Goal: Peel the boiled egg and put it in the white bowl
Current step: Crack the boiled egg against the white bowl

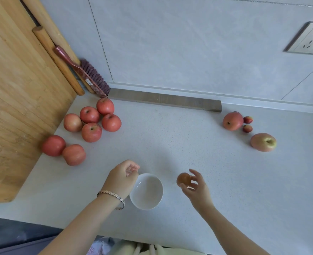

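Right grip: pinches unpeeled egg at fingertips, near front edge of worktop, just right of white bowl. Left grip: loosely curled, empty, at bowl's rim. Could drop egg: hold looks slack.

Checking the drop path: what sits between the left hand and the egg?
In the head view, the white bowl, right by the left hand; then bare counter up to the egg the right hand holds.
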Tool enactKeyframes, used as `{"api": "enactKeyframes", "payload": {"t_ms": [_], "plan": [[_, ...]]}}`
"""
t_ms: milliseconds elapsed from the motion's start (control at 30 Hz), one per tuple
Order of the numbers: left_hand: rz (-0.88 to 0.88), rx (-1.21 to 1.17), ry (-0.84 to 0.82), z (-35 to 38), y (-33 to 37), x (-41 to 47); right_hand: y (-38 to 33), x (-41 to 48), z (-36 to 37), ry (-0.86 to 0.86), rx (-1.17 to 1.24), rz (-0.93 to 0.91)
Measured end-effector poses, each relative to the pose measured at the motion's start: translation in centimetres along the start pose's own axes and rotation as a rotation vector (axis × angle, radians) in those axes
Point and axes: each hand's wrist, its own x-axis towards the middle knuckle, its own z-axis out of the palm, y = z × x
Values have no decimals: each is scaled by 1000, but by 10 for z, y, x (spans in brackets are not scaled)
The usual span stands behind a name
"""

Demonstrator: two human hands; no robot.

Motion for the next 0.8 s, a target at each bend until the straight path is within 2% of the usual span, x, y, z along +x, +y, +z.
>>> {"api": "enactKeyframes", "payload": {"t_ms": [67, 167, 300, 433, 567, 667, 733, 800], "plan": [[-4, 0, -2, 0, -1, -1, 0, -2, 0, -27, 88, 34], [-6, 4, -8, 1, -2, -3, 3, -3, 0, -2, 24, -51], [-24, -4, -9, 2, -3, -7, 8, -8, 7, 126, -177, -328], [-36, 5, -5, 1, -5, -10, 21, -6, 14, 120, -502, -417], [-42, -3, -9, 0, -6, -12, 20, -6, 16, 143, -656, -548], [-47, 0, -9, 0, -5, -13, 19, -7, 13, 118, -668, -476], [-46, -5, -12, 0, -3, -13, 18, -8, 12, 136, -632, -496], [-53, -36, -27, -2, 2, -15, 4, -12, 11, 179, -453, -486]]}}
